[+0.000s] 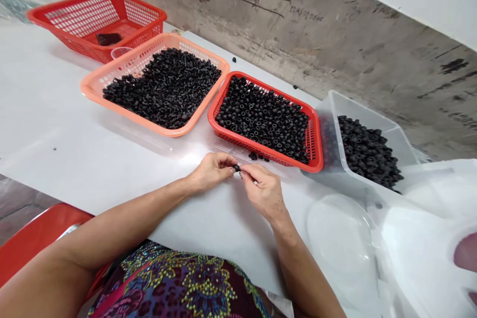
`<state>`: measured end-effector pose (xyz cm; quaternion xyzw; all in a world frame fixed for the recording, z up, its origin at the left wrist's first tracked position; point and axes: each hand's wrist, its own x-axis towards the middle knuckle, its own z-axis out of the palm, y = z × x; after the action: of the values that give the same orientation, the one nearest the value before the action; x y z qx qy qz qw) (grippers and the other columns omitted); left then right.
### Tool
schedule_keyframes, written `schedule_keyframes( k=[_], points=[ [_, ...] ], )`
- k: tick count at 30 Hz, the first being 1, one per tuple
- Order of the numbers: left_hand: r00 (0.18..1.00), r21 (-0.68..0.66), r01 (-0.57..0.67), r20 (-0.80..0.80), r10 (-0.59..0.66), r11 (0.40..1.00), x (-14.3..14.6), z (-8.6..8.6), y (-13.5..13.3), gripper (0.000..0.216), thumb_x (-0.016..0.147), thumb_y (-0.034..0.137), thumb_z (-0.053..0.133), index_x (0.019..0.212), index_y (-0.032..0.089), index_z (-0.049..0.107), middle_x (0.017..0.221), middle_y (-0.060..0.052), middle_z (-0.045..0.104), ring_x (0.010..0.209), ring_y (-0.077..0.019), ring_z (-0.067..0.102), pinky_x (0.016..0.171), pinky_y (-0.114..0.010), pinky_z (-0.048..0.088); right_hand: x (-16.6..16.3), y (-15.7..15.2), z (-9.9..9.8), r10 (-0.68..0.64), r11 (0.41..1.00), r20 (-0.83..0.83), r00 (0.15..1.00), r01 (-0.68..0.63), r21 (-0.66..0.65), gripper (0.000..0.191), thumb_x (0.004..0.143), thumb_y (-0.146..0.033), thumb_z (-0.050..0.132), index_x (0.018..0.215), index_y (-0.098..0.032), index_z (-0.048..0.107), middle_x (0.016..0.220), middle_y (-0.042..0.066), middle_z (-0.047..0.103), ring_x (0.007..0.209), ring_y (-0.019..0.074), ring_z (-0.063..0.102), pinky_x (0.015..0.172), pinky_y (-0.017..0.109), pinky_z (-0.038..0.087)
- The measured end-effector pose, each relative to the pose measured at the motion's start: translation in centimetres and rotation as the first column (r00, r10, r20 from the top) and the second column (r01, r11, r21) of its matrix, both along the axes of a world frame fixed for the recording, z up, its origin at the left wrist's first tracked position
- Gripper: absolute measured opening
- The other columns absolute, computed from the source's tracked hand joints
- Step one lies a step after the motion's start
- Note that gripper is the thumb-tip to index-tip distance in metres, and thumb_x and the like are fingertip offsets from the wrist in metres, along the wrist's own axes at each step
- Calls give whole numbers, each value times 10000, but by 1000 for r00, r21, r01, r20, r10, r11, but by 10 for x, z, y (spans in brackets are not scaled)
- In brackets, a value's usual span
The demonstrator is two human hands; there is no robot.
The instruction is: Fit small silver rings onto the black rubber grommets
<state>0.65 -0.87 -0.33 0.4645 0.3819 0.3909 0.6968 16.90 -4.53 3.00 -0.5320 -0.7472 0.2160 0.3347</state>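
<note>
My left hand [212, 171] and my right hand [262, 190] meet over the white table [55, 124], fingertips pinched together on one small black ring-shaped part [236, 167]. Just beyond them stands a red basket [316, 141] full of small black ring parts, with a few loose ones [259, 157] on the table at its near edge. To its left an orange basket [93, 90] holds a heap of similar black parts. On the right a clear plastic tub [372, 115] holds more black pieces.
A red basket [74, 5] at the far left holds a small dark pile, with a clear cup [121, 51] beside it. Clear plastic bags [421, 238] and a clear lid [341, 238] lie at the right. A rough concrete wall [335, 25] runs behind. A red chair [33, 238] shows at lower left.
</note>
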Motion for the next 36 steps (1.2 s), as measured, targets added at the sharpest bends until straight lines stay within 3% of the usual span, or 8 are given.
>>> schedule_keyframes(
  k=[5, 9, 12, 18, 25, 30, 32, 36],
  points=[
    [999, 41, 38, -20, -37, 998, 1, -2, -1, 155, 706, 55, 603, 834, 130, 650, 754, -6, 643, 674, -109, 552, 650, -241, 434, -2, 1, -4, -82, 995, -8, 997, 81, -62, 172, 834, -184, 525, 881, -204, 689, 843, 42, 710, 743, 170, 644, 700, 287, 512],
    [995, 144, 41, -101, -27, 989, 1, -6, -2, 147, 747, 66, 573, 856, 147, 628, 806, -13, 632, 778, -133, 557, 759, -272, 435, -2, 2, -9, -159, 980, 18, 987, 160, -121, 119, 790, -194, 546, 839, -196, 655, 705, 15, 660, 606, 149, 593, 590, 258, 477],
    [983, 218, 84, -179, -44, 972, 0, -8, -3, 142, 770, 92, 568, 880, 167, 617, 792, -1, 609, 762, -135, 534, 739, -270, 421, -2, 2, -11, -129, 986, 23, 991, 131, -104, 122, 792, -191, 520, 785, -204, 641, 686, 11, 641, 617, 150, 585, 597, 256, 469],
    [967, 215, 159, -229, -108, 964, -3, -5, -3, 114, 771, 98, 542, 836, 169, 602, 719, 12, 569, 687, -126, 487, 650, -251, 390, 0, 2, -11, -26, 999, 17, 1000, 26, -33, 172, 783, -149, 478, 709, -194, 626, 670, 17, 619, 626, 148, 565, 609, 265, 455],
    [966, 166, 192, -206, -156, 967, -4, -1, -4, 88, 755, 98, 526, 771, 153, 593, 672, 12, 557, 639, -115, 478, 607, -245, 366, 5, 10, -14, -65, 950, -194, 979, 1, -312, 112, 732, -197, 541, 698, -185, 647, 620, 1, 621, 533, 125, 519, 503, 237, 424],
    [965, 198, 152, -243, -101, 968, -3, -5, -5, 110, 742, 75, 514, 761, 154, 589, 682, 5, 576, 667, -127, 502, 636, -257, 392, -5, 4, -18, 3, 999, 36, 999, -2, -41, 193, 752, -136, 456, 606, -196, 568, 604, 17, 562, 574, 145, 501, 569, 276, 424],
    [965, 216, 137, -251, -81, 967, -2, -5, -5, 122, 744, 69, 512, 765, 153, 596, 698, -2, 590, 686, -132, 513, 655, -260, 401, -7, 3, -17, 10, 1000, 61, 998, -10, -5, 210, 762, -131, 448, 592, -198, 552, 612, 22, 559, 586, 146, 500, 588, 282, 425],
    [971, 195, 144, -215, -100, 970, -3, -3, -8, 109, 769, 89, 517, 802, 151, 600, 715, -4, 595, 682, -129, 517, 658, -258, 403, 2, 8, -11, -37, 967, -170, 985, -8, -255, 116, 756, -190, 550, 689, -191, 644, 633, 7, 612, 576, 132, 527, 548, 257, 429]
  ],
)
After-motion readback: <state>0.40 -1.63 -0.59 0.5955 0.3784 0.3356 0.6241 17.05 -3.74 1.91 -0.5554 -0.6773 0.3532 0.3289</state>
